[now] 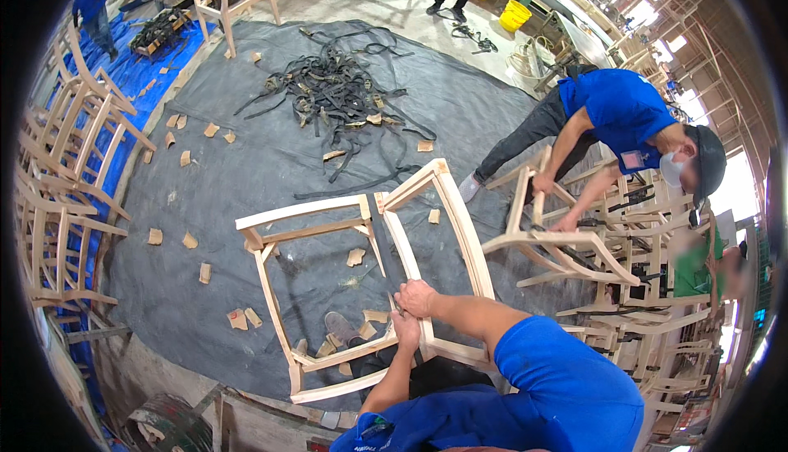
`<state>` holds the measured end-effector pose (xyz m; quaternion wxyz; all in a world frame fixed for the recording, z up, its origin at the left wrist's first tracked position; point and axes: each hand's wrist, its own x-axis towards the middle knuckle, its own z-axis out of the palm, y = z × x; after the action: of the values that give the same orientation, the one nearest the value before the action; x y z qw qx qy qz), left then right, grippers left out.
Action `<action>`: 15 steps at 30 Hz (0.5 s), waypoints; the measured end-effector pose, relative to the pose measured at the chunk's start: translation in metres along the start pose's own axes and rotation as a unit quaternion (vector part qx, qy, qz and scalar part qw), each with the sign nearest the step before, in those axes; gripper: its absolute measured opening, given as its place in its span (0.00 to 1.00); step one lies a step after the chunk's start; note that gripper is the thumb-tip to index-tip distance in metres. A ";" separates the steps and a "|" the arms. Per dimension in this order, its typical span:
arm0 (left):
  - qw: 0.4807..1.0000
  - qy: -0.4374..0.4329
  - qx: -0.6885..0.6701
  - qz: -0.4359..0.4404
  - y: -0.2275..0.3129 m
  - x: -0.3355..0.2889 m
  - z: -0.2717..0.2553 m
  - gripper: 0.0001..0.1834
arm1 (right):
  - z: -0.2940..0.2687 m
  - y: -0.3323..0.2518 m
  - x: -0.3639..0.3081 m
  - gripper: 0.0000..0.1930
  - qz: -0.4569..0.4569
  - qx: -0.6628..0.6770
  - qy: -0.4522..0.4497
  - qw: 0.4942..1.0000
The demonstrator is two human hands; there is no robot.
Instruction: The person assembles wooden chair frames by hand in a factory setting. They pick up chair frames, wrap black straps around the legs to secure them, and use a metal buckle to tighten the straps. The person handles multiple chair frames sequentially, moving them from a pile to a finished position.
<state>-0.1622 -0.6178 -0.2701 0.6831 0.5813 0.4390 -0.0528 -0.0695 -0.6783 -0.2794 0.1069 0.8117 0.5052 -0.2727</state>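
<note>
Directly in front of the person's body, a pale wooden chair frame rests on the dark grey sheet, with a black strap running along its middle rail into the hands. The right hand has its fingers bent closed on the strap, against the rail; the left hand is just below it, nearer the body, its fingers closed on the strap too. Whether either also grips the wood is hidden. The frame's rails spread out to both sides of the fingers. Beyond lies a heap of black straps; at right a co-worker holds another chair frame.
</note>
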 end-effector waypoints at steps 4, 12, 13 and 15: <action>0.999 -0.016 0.025 0.011 -0.006 0.014 -0.011 0.13 | -0.038 0.014 0.038 0.15 -0.174 -0.073 -0.098 0.977; 0.988 -0.112 -0.105 -0.024 -0.033 0.007 -0.012 0.07 | -0.054 0.016 0.052 0.17 -0.228 -0.101 -0.174 0.953; 0.990 -0.095 -0.040 0.091 -0.030 0.016 -0.021 0.07 | -0.069 0.008 0.057 0.15 -0.246 -0.114 -0.159 0.949; 0.988 -0.130 -0.084 0.015 -0.028 -0.001 -0.026 0.05 | -0.079 -0.001 0.034 0.14 -0.229 -0.098 -0.165 0.954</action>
<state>-0.1929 -0.6048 -0.2888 0.7812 0.5167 0.3408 -0.0808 -0.0320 -0.6167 -0.2330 0.2028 0.6036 0.6768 -0.3693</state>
